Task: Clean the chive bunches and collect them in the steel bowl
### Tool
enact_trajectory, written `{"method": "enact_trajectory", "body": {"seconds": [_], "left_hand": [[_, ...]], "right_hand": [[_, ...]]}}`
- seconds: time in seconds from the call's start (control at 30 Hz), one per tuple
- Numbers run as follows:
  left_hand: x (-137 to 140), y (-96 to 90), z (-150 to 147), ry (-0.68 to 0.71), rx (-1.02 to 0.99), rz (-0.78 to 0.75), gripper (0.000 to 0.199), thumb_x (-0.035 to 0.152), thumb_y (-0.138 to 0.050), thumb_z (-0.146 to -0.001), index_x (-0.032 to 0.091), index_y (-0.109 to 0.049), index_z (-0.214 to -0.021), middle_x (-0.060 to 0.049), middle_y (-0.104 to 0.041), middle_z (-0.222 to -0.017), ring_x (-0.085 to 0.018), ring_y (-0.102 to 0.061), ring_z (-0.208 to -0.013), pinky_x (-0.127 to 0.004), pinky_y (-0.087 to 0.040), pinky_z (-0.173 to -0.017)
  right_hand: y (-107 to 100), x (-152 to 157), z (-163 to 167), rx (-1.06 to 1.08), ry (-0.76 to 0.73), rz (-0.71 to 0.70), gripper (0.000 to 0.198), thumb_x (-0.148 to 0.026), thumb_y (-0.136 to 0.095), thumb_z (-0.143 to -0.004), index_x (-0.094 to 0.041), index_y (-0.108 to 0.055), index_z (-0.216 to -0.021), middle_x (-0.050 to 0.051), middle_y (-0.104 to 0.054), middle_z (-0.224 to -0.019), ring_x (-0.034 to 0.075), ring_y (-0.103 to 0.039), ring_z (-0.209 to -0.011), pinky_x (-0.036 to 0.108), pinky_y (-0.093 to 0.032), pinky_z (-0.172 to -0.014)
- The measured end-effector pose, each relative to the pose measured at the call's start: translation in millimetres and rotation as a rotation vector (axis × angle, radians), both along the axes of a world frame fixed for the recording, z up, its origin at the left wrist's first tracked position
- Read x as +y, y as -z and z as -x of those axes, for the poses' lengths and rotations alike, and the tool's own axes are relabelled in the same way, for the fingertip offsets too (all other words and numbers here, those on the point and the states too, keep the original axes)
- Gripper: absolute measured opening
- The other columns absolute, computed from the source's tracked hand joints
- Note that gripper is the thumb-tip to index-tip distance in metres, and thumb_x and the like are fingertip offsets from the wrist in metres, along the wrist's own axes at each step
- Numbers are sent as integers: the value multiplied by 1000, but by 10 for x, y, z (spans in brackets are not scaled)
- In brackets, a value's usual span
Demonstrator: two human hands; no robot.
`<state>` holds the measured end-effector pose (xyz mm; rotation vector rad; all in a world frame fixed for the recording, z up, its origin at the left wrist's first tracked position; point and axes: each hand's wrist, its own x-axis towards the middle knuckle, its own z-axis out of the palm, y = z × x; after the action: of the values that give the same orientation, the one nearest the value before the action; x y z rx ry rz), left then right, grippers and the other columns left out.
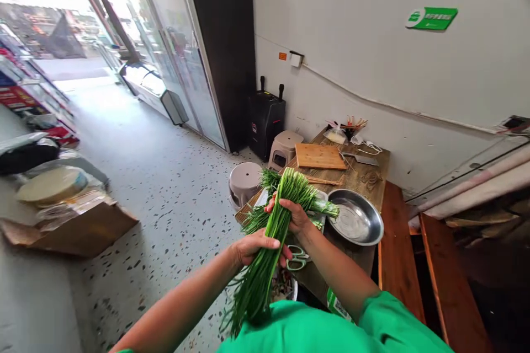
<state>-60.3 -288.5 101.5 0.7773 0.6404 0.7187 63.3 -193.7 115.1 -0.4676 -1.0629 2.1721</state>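
Observation:
A long bunch of green chives (278, 226) is held up in front of my green shirt, its pale cut ends pointing away and its dark leaf tips hanging toward me. My left hand (253, 248) wraps round the middle of the leaves, thumb on top. Farther up, near the pale stems, my right hand (293, 215) closes round the same bunch. More chives (254, 222) lie behind it on the table (375, 185). Scissors with pale green handles (296, 260) rest just beyond my hands. To the right of the bunch stands a wide metal basin (351, 218).
A wooden cutting board (319, 156) and a cleaver (365, 160) lie at the table's far end. Plastic stools (245, 176) stand to its left, wooden benches (399, 253) to its right. A black speaker (266, 124) is by the wall, a cardboard box (74, 226) at far left.

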Motion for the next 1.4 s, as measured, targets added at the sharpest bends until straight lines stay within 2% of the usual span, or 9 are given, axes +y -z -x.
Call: {"method": "enact_trajectory", "body": {"seconds": [0.17, 0.27, 0.37, 0.53, 0.73, 0.87, 1.07, 1.17, 1.4], "left_hand": [[-554, 242, 202, -220, 343, 74, 24, 20, -68, -58, 14, -55, -77, 1, -61, -57, -9, -52, -44, -21, -40, -45], [-908, 465, 212, -455, 668, -41, 22, 18, -65, -56, 17, -48, -70, 5, -56, -52, -10, -51, -45, -22, -38, -44], [-1270, 610, 27, -471, 633, 36, 21, 19, -65, -58, 18, -48, -70, 5, -55, -53, -11, -52, -47, -23, -38, -46], [-1621, 660, -610, -306, 427, 206, 23, 27, -70, -58, 17, -56, -73, 1, -59, -57, -13, -52, -48, -25, -40, -48], [-1833, 728, -1373, -308, 67, 314, 53, 31, -79, -46, 16, -63, -94, 0, -64, -69, -17, -60, -68, -29, -48, -70], [-1981, 675, -1639, -313, 99, 357, 58, 30, -80, -49, 15, -62, -101, -4, -67, -83, -19, -61, -75, -31, -49, -73], [-1970, 497, -1501, -322, 243, 275, 49, 27, -81, -50, 15, -60, -93, -1, -63, -81, -15, -56, -74, -24, -44, -65], [-1989, 508, -1348, -310, 318, 233, 44, 28, -79, -54, 14, -57, -89, 2, -59, -75, -13, -52, -69, -22, -41, -60], [-2089, 665, -1070, -454, 675, 176, 43, 23, -67, -58, 13, -54, -99, 3, -55, -68, -13, -50, -60, -23, -36, -53]], "right_hand": [[511, -448, 62, 22, -203, 175, 39, -38, -75, -60, -18, -63, -91, 5, -70, -91, 21, -64, -90, 34, -51, -79], [812, -592, -288, -76, -334, 299, 41, -35, -76, -61, -17, -63, -95, 7, -69, -97, 22, -64, -96, 38, -48, -87], [914, -463, -702, -180, -305, 328, 46, -45, -68, -70, -18, -61, -107, 9, -65, -113, 21, -61, -104, 39, -45, -90], [650, -147, -921, -227, 3, -81, 39, -39, -65, -75, -26, -63, -111, 2, -62, -121, 17, -53, -116, 29, -39, -96], [677, -359, -1079, -208, -599, -52, 44, -50, -60, -76, -13, -69, -99, 10, -71, -98, 22, -65, -92, 35, -48, -83], [690, -416, -1341, -255, -529, -299, 43, -48, -60, -77, -17, -67, -105, 9, -68, -106, 19, -65, -93, 35, -47, -86], [325, -581, -1465, -222, -500, -1011, 26, -33, -66, -76, -24, -71, -99, 5, -66, -112, 20, -56, -109, 39, -37, -102], [375, -766, -1352, -295, -427, -1152, 29, -35, -73, -69, -24, -71, -96, 6, -66, -108, 23, -55, -109, 42, -35, -103], [693, -1204, -1110, -589, -7, -1342, 32, -36, -75, -68, -19, -69, -94, 12, -59, -114, 27, -47, -114, 46, -37, -99]]}}
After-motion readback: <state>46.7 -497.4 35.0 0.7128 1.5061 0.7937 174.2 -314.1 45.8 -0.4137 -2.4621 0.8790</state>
